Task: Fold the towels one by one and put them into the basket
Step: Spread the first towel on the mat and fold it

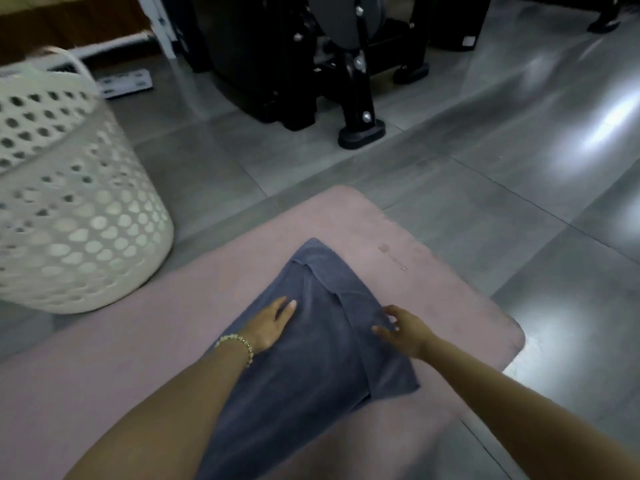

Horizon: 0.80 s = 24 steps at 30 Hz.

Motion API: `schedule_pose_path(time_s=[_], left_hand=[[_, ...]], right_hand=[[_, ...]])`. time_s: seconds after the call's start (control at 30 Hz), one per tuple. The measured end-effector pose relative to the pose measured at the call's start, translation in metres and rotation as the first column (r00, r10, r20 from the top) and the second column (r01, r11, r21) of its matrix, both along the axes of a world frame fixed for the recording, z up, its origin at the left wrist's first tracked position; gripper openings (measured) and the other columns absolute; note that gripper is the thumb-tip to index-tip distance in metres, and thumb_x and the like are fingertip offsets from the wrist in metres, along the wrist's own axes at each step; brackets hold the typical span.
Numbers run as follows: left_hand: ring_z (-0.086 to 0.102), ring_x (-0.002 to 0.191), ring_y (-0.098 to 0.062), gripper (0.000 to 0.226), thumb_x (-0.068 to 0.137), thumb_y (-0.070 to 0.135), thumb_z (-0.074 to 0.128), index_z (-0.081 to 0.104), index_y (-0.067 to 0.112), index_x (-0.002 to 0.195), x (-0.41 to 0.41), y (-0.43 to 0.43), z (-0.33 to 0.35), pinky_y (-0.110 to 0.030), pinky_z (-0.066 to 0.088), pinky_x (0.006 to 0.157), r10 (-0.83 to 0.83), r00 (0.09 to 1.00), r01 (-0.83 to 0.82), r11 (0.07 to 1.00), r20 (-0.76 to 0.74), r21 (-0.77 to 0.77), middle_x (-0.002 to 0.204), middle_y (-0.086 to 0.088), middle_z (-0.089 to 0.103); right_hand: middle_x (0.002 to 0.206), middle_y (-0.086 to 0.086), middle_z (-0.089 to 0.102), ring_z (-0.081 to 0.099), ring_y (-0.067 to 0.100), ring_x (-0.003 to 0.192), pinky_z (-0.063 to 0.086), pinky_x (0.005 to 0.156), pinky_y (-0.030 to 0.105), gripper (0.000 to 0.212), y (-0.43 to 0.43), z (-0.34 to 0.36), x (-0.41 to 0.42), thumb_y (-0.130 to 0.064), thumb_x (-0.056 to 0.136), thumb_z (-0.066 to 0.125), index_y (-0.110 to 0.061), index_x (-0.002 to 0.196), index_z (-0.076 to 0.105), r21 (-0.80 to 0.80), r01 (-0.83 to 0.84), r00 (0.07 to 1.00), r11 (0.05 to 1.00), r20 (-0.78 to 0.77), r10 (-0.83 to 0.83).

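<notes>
Grey towel (311, 362) partly folded on the mat (443, 289), left hand (270, 323) flat on it, right hand (403, 329) spread at its fold (basket (69, 230) awaits).

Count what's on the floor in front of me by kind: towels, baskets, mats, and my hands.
Towel: 1
Basket: 1
Mat: 1
Hands: 2, left hand and right hand
Total: 5

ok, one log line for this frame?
towel: partly folded, on pink mat | left hand: flat on towel | right hand: at fold edge, grip unclear | basket: left, apart from towel
</notes>
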<state>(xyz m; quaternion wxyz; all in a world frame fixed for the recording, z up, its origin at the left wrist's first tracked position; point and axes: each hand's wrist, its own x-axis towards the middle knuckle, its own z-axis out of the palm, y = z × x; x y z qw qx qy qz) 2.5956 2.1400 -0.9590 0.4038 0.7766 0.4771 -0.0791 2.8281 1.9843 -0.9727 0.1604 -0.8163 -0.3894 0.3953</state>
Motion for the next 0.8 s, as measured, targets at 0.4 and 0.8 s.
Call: schedule_pose_path(time_s=[0.4,0.8], left_hand=[[0.033,0.138,-0.019,0.063,0.096,0.053,0.033,0.025,0.019,0.148,-0.278,0.005,0.123,-0.028,0.024,0.113,0.205,0.968,-0.167,0.957,-0.146,0.236,0.152,-0.002,0.032],[0.056,0.1,-0.004,0.033,0.092,0.047,0.052,0.063,0.025,0.115,-0.477,-0.054,0.044,-0.022,0.042,0.089,0.175,0.947,-0.16,0.984,-0.268,0.074,0.106,0.015,0.062]], right_hand=[[0.152,0.006,0.029,0.035,0.021,0.136,0.026,0.112,0.025,0.062,0.124,0.124,-0.235,-0.033,0.092,0.058,-0.014,0.145,0.031,0.056,-0.64,0.768,0.766,0.075,0.636],[0.136,0.0,0.048,0.046,0.017,0.123,0.036,0.105,0.025,0.053,0.112,0.04,-0.441,-0.042,0.085,0.067,-0.019,0.13,0.052,-0.007,-0.906,0.421,0.423,-0.106,0.901]])
